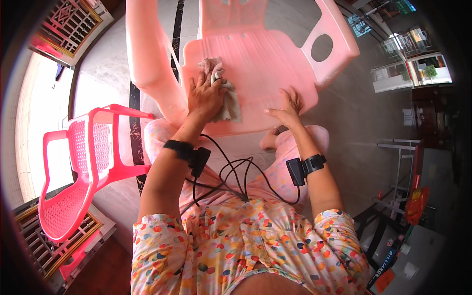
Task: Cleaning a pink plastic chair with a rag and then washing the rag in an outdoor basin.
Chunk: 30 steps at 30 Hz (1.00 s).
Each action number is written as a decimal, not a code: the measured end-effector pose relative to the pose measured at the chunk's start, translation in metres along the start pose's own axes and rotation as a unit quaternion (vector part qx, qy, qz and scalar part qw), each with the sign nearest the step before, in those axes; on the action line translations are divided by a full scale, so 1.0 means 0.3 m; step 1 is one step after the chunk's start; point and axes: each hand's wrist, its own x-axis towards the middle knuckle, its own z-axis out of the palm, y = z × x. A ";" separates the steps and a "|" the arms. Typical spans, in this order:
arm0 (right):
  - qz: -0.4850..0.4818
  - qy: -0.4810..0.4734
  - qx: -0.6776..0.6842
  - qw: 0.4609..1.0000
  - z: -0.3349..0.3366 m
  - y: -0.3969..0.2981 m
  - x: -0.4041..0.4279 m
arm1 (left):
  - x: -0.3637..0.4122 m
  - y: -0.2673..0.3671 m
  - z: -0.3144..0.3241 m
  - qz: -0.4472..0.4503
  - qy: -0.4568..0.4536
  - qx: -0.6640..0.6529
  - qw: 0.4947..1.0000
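A pink plastic armchair [254,70] stands before me, its seat just beyond my knees and its backrest at the top of the view. My left hand [206,94] lies palm down on the left part of the seat, pressing on a crumpled, damp-looking greyish cloth [231,105]. Parts of the cloth stick out beyond the fingertips and to the right of the hand. My right hand [287,107] rests at the seat's front right edge, thumb and fingers spread, with nothing in it. Both forearms wear black straps with small boxes, and black cables [245,177] run from them across my lap.
To the left stands a brighter pink plastic chair [79,158] with a perforated seat and back, near a bright doorway [44,121]. Grey tiled floor [354,121] with a black strip surrounds the armchair. A metal frame [400,166] and other items stand at the right.
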 end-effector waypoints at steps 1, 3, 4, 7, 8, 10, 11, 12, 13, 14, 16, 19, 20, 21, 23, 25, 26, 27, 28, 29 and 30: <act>0.001 -0.001 0.000 1.000 0.000 0.012 0.001 | 0.000 0.004 -0.008 0.000 0.004 -0.008 1.000; -0.048 0.048 0.020 0.998 0.006 0.028 0.001 | -0.003 0.007 -0.018 0.002 -0.001 -0.011 1.000; -0.046 0.046 0.023 0.998 0.009 0.028 0.002 | -0.006 0.002 -0.019 0.003 0.012 -0.018 1.000; -0.081 0.127 -0.015 0.989 0.004 0.029 0.018 | -0.013 -0.007 -0.023 0.005 0.025 -0.016 1.000; -0.080 0.167 0.017 0.983 -0.004 0.035 0.041 | -0.014 -0.012 -0.029 0.004 0.018 -0.009 1.000; -0.079 0.236 0.036 0.968 -0.020 0.025 0.084 | -0.023 -0.022 -0.046 0.003 0.013 0.004 1.000; -0.071 0.234 0.040 0.969 -0.032 0.031 0.113 | -0.025 -0.023 -0.050 0.006 0.006 0.008 1.000; -0.092 0.244 0.078 0.962 -0.049 0.038 0.143 | -0.026 -0.020 -0.063 0.003 0.005 0.012 1.000; -0.111 0.256 0.114 0.954 -0.068 0.041 0.162 | -0.024 -0.018 -0.073 0.003 0.005 0.015 1.000; -0.100 0.259 0.120 0.953 -0.081 0.041 0.175 | -0.025 -0.014 -0.085 0.003 0.001 0.020 1.000; -0.107 0.283 0.135 0.944 -0.096 0.023 0.177 | -0.038 -0.017 -0.098 0.012 -0.005 0.029 0.999; -0.054 0.258 0.189 0.946 -0.115 -0.008 0.155 | -0.054 -0.016 -0.116 0.022 -0.004 0.042 0.999; -0.045 0.262 0.193 0.944 -0.119 -0.021 0.157 | -0.054 -0.017 -0.123 0.020 -0.007 0.041 0.999; -0.051 0.288 0.232 0.928 -0.126 -0.031 0.161 | -0.054 -0.013 -0.126 0.018 -0.009 0.039 0.999; -0.049 0.316 0.274 0.907 -0.151 -0.054 0.166 | -0.053 -0.010 -0.143 0.030 -0.014 0.051 0.998; -0.039 0.309 0.257 0.915 -0.171 -0.065 0.171 | -0.056 -0.013 -0.148 0.029 -0.014 0.054 0.998; -0.033 0.310 0.260 0.914 -0.174 -0.062 0.176 | -0.057 -0.019 -0.143 0.029 -0.014 0.057 0.998; -0.024 0.326 0.249 0.912 -0.176 -0.064 0.182 | -0.060 -0.027 -0.145 0.032 -0.019 0.062 0.997; -0.015 0.342 0.239 0.909 -0.177 -0.065 0.186 | -0.063 -0.034 -0.146 0.029 -0.023 0.066 0.997; -0.010 0.341 0.244 0.908 -0.181 -0.060 0.185 | -0.067 -0.041 -0.148 0.024 -0.028 0.070 0.997; 0.019 0.298 0.238 0.924 -0.200 -0.057 0.170 | -0.074 -0.042 -0.157 0.026 -0.035 0.075 0.996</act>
